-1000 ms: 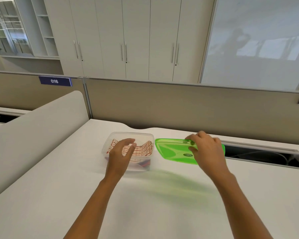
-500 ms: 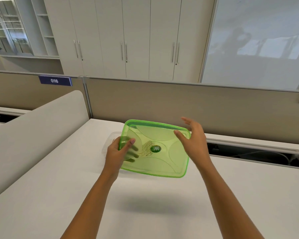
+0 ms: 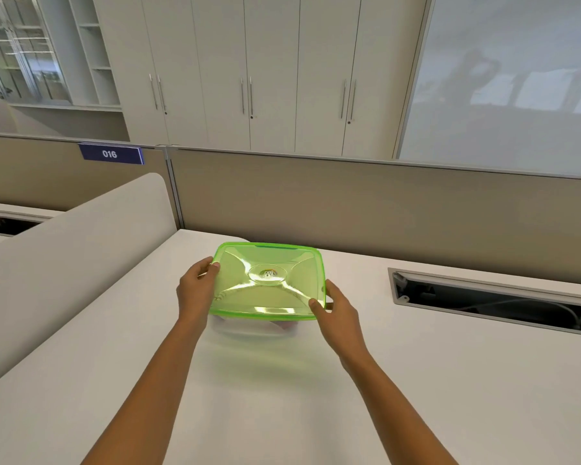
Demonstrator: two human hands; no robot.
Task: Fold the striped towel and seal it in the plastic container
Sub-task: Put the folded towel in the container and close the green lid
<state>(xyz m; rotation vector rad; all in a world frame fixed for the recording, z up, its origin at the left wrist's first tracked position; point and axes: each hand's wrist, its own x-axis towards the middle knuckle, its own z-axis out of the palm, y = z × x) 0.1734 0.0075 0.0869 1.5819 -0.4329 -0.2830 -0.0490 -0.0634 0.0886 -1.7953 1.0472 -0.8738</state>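
A wide white desk [image 3: 416,380] runs to a beige partition [image 3: 349,209], with white cupboards [image 3: 249,72] behind. One green lid [image 3: 269,281] sits over one clear container [image 3: 259,327], mostly hiding it; the towel cannot be seen. Two hands hold the lid: the left hand [image 3: 195,290] pinches its left edge, and the right hand [image 3: 336,310] pinches its near right corner. A cable slot [image 3: 493,300] lies to the right.

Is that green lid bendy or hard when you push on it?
Probably fairly stiff: the green lid keeps its flat shape though the left hand and right hand hold only its edges. Its raised ribs likely add stiffness. The shiny, glossy surface suggests it may be a bit slippery.
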